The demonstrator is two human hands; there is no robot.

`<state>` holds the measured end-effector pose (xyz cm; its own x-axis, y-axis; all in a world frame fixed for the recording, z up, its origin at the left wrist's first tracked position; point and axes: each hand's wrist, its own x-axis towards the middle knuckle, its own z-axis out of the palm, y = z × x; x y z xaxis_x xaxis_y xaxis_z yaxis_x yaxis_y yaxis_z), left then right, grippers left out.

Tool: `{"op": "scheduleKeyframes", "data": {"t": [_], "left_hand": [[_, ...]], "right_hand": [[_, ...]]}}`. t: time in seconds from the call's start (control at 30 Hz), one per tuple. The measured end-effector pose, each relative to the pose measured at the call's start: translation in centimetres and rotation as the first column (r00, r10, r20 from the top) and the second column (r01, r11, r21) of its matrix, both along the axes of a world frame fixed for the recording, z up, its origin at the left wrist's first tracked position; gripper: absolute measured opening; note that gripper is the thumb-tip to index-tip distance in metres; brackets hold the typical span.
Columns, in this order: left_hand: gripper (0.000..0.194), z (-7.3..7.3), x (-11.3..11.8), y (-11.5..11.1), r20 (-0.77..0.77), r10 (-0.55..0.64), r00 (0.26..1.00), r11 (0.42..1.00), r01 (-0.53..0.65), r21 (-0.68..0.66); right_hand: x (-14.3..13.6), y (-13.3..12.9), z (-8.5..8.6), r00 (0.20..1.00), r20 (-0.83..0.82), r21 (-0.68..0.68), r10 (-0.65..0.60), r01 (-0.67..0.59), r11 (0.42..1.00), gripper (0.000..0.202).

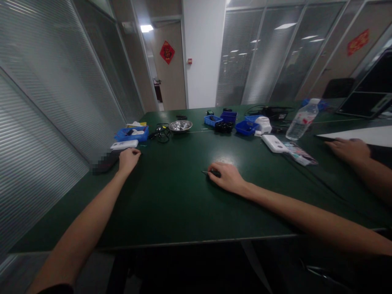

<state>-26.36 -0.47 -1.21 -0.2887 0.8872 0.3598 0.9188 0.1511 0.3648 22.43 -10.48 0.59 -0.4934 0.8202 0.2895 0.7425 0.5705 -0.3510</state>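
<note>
The right hand (228, 177) lies palm-down on the dark green surface (171, 196), its grip closed round a thin dark tool (211, 173). The left hand (128, 158), arm outstretched, rests loosely curled, holding nothing, beside a blurred dark object (105, 163). Glass partitions surround.

On the worktop (171, 196), the left hand (128, 158) is resting beside a phone (105, 162); the right hand (226, 178) is lying mid-worktop over a small tool (211, 173). Behind them, a metal bowl (180, 125) is sitting left of 4 trays (213, 120), with a water bottle (301, 119) lying further right.

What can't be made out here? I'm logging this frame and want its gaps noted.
Head view only:
- Dark object by the left hand: pixelated, identity unclear.
- Tool under the right hand: mostly covered, only a thin tip shows.
- Bowl contents: too small.
- Blue bins: contents too far away.
- Another person's hand: arm cut by the right edge.
</note>
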Motion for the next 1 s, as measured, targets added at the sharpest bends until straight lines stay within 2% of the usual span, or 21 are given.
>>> {"op": "scheduleKeyframes", "data": {"t": [0.07,0.13,0.27,0.53,1.0], "left_hand": [[0.026,-0.07,-0.37,0.40,0.127,0.025,0.992,1.000,-0.023,-0.018],[0.029,-0.09,-0.57,0.60,0.182,0.025,0.983,0.999,-0.020,-0.028],[0.035,0.04,-0.49,0.52,0.167,0.003,0.986,1.000,0.002,-0.031],[0.026,0.38,-0.01,0.26,0.158,0.014,0.987,1.000,-0.011,-0.018],[0.034,0.18,-0.76,0.78,0.379,0.057,0.924,0.997,-0.031,-0.074]], "right_hand": [[0.00,0.00,-0.02,1.000,-0.002,-0.002,-0.002,0.002,1.000,0.015],[-0.02,-0.06,0.06,1.000,-0.002,-0.007,-0.005,0.005,1.000,0.015],[-0.04,-0.21,0.33,1.000,0.000,-0.011,0.000,0.000,1.000,0.016],[0.02,-0.13,0.29,1.000,-0.008,-0.004,0.010,-0.010,1.000,0.016],[0.13,-0.09,0.17,1.000,0.000,-0.006,0.006,-0.006,1.000,0.016]]}}
